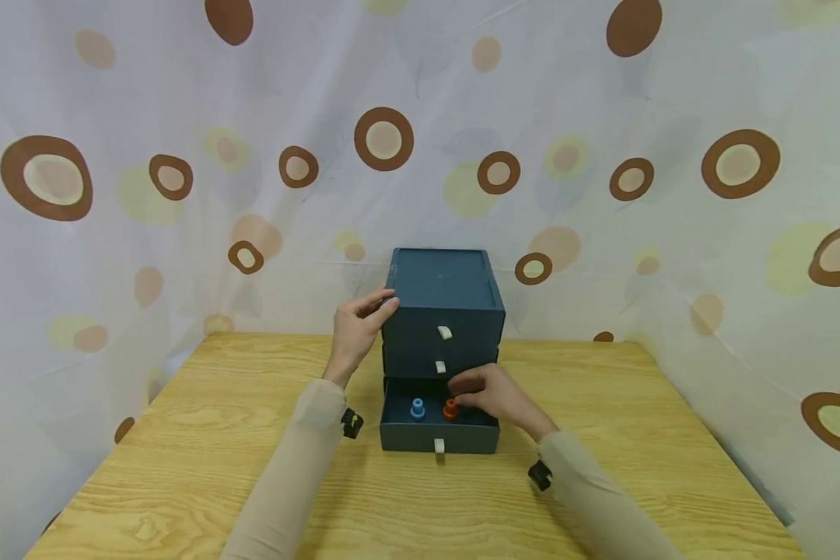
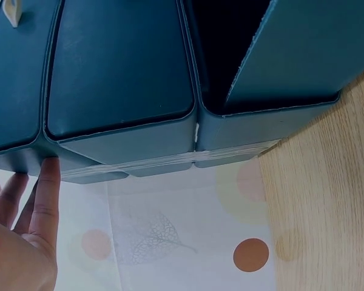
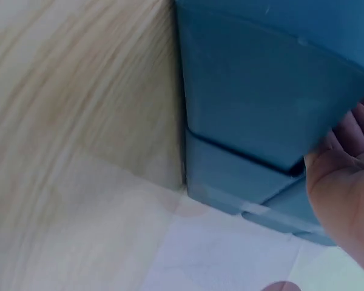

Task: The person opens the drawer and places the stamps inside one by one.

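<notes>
A dark blue three-drawer box stands on the table, its bottom drawer pulled out. Inside that drawer are two small stepped, flanged pieces, a light blue piece and an orange-red piece. My right hand reaches in over the drawer's right side, thumb and fingers pinching the top of the orange-red piece. In the right wrist view the drawer wall hides the fingertips. With fairly straight fingers, my left hand rests against the box's upper left side; its fingers touch that side in the left wrist view.
White pull tabs mark the drawer fronts, and the upper two drawers are closed. The wood-grain table extends on both sides of the box. Behind it hangs a patterned cloth.
</notes>
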### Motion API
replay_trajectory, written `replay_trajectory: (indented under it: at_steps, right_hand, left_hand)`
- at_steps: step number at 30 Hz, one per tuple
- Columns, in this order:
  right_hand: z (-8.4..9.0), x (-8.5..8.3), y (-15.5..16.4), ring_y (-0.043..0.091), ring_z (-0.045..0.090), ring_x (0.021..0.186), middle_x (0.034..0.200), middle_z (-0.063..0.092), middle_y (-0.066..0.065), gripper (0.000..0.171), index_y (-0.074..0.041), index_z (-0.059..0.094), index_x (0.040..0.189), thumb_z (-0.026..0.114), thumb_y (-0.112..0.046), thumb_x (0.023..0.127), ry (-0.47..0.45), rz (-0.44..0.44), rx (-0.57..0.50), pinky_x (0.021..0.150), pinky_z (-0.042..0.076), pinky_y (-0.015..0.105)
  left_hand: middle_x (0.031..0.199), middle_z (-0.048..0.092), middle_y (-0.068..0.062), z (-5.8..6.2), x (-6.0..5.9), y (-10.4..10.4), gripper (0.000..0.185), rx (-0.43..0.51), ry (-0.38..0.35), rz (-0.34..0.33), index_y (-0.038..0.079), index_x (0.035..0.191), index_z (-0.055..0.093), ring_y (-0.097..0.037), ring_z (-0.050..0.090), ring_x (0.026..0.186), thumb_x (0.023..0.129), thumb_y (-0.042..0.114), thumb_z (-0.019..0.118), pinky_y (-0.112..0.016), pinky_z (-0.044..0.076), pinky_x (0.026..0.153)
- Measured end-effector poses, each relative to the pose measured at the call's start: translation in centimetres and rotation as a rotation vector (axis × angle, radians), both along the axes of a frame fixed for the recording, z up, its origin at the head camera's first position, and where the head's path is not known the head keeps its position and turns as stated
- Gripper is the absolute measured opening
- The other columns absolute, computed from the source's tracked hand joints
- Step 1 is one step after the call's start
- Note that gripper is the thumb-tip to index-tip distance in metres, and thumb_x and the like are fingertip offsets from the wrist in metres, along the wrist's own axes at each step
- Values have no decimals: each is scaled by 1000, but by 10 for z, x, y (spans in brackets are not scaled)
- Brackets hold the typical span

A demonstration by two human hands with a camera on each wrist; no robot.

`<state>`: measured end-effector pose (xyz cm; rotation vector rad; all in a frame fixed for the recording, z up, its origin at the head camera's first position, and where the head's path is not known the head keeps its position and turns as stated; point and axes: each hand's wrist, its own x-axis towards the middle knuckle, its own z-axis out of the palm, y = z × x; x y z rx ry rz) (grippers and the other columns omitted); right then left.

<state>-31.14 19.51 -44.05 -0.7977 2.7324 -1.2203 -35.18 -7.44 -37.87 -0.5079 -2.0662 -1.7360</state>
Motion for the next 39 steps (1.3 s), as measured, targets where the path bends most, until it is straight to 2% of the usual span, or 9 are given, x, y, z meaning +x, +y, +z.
replay_trajectory:
  at_steps: [6, 13, 15, 17, 21, 24, 27, 34, 39]
  right_hand:
    - [11, 0, 11, 23, 70, 101, 112, 73, 10, 25, -8, 73, 114, 70, -16, 91, 33, -67, -37, 85, 57, 34]
    - [19, 2, 23, 23, 70, 100, 112, 72, 11, 24, -8, 73, 114, 69, -18, 92, 35, -101, -97, 83, 58, 34]
    - [19, 3, 27, 22, 70, 99, 112, 72, 11, 25, -8, 73, 114, 70, -18, 92, 29, -103, -107, 82, 58, 31]
    - [18, 6, 30, 21, 70, 98, 112, 73, 10, 25, -9, 73, 114, 70, -19, 92, 13, -104, -111, 80, 58, 29]
    - [15, 12, 37, 23, 70, 98, 113, 72, 12, 28, -7, 71, 116, 69, -21, 93, -23, -94, -124, 78, 58, 29]
    - [14, 17, 41, 31, 70, 98, 113, 71, 16, 30, -2, 69, 118, 68, -19, 94, -49, -93, -151, 80, 58, 36]
    - [13, 21, 42, 37, 69, 96, 111, 71, 17, 32, 2, 68, 118, 67, -19, 94, -67, -95, -171, 81, 58, 43]
    - [12, 29, 36, 37, 69, 88, 105, 72, 12, 33, 1, 69, 116, 68, -24, 94, -83, -52, -186, 74, 59, 34]
    - [10, 34, 30, 36, 67, 76, 100, 73, 10, 32, -2, 71, 114, 70, -25, 92, -72, 3, -166, 67, 58, 45]
  left_hand:
    - [139, 59, -4, 5, 4, 3, 35, 1, 1, -7, 15, 122, 71, -24, 61, 119, 92, 34, 70, -47, 50, 98]
    - [141, 56, -13, 22, 27, 4, 36, -23, -13, 2, 6, 124, 68, -29, 60, 119, 95, 26, 67, -42, 51, 93]
    - [141, 56, -14, 22, 28, 3, 36, -23, -15, 2, 5, 124, 68, -28, 60, 120, 95, 26, 67, -42, 51, 92]
    - [141, 56, -13, 18, 25, 2, 35, -21, -15, 3, 6, 124, 68, -28, 60, 120, 95, 26, 67, -44, 51, 94]
    - [141, 57, -8, 6, 10, 1, 35, -7, -20, 3, 12, 123, 70, -27, 60, 121, 94, 30, 68, -47, 50, 98]
    - [140, 58, -2, 0, 1, 1, 35, -3, -15, 3, 18, 122, 71, -22, 61, 120, 92, 37, 70, -45, 50, 98]
    - [139, 59, 1, 0, -1, 1, 36, -5, -3, 3, 21, 120, 72, -21, 61, 118, 91, 40, 70, -44, 51, 95]
    - [138, 60, 1, 1, -1, 0, 36, -12, 6, 7, 21, 119, 73, -20, 62, 117, 90, 42, 70, -44, 52, 95]
    - [138, 60, 1, 0, -1, 1, 36, -9, 1, 4, 21, 119, 73, -19, 62, 115, 90, 42, 70, -41, 53, 93]
